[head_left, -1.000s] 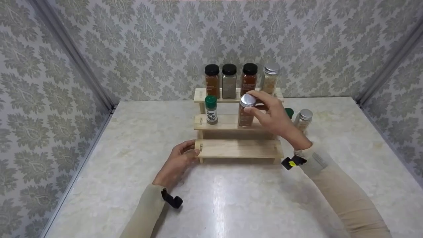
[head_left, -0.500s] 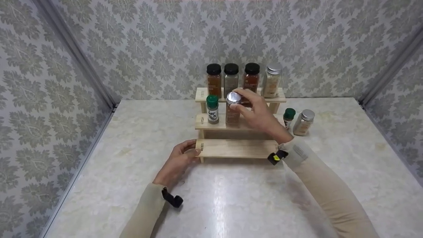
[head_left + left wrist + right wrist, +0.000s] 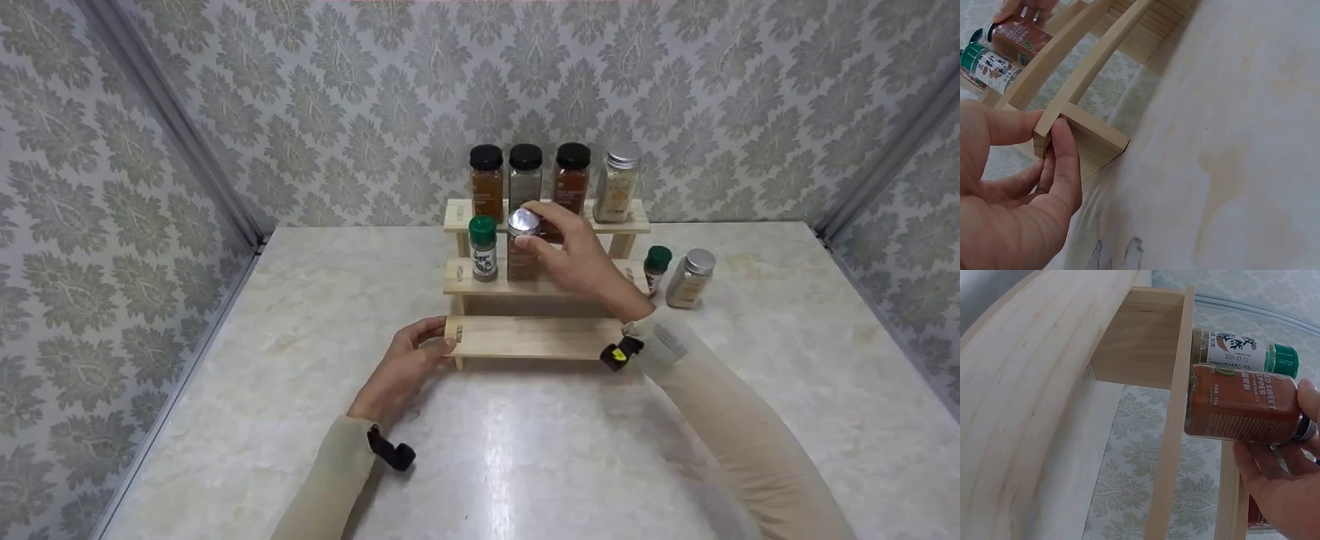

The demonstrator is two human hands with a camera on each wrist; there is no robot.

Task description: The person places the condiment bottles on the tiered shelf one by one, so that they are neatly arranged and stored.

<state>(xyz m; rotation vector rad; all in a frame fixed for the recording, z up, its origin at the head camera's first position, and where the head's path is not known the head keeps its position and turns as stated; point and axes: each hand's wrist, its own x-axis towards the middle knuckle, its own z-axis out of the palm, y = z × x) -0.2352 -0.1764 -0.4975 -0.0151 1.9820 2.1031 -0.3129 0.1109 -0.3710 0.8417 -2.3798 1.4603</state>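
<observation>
A three-tiered wooden spice rack stands on the table. My left hand pinches the left end of its lowest shelf between thumb and fingers, as the left wrist view shows closely. With my right hand I grip a spice jar of red-brown powder near its silver cap. Its label reads partly "sweet pepper". The jar is upright at the middle shelf, just right of a green-capped spice bottle; its base appears to meet the shelf in the right wrist view.
Along the top shelf are a silver-capped jar and several black-capped jars. Right of the rack, a green-capped bottle and a silver-capped jar stand on the table. Patterned walls enclose the back and sides.
My right hand has slid the red-brown jar leftward along the middle shelf, nearer the green-capped bottle. The left hand has kept its hold on the rack.
</observation>
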